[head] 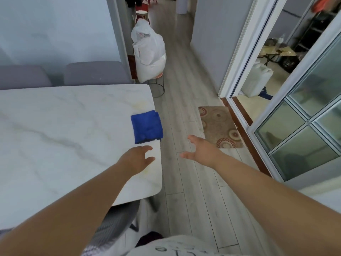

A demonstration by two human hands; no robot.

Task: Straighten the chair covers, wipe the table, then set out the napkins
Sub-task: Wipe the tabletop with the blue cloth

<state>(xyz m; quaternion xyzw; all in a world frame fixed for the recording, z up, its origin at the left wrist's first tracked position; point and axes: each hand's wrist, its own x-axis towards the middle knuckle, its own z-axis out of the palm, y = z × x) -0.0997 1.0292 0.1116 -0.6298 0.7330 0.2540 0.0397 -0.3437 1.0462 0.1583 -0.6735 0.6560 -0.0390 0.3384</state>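
A folded blue cloth point(146, 126) lies at the right edge of the white marble table point(64, 135), slightly overhanging it. My left hand point(137, 158) hovers over the table just short of the cloth, fingers spread and empty. My right hand point(200, 149) is out past the table's edge over the floor, to the right of the cloth, open and holding nothing. Two grey covered chair backs point(96, 73) point(22, 77) stand along the table's far side. Another grey chair cover point(118, 220) shows under the table's near corner.
A large white plastic bag point(149, 52) sits on a wire stool beyond the table. A patterned mat point(219, 126) lies on the wood floor by a glass sliding door point(302, 117). A hallway runs ahead.
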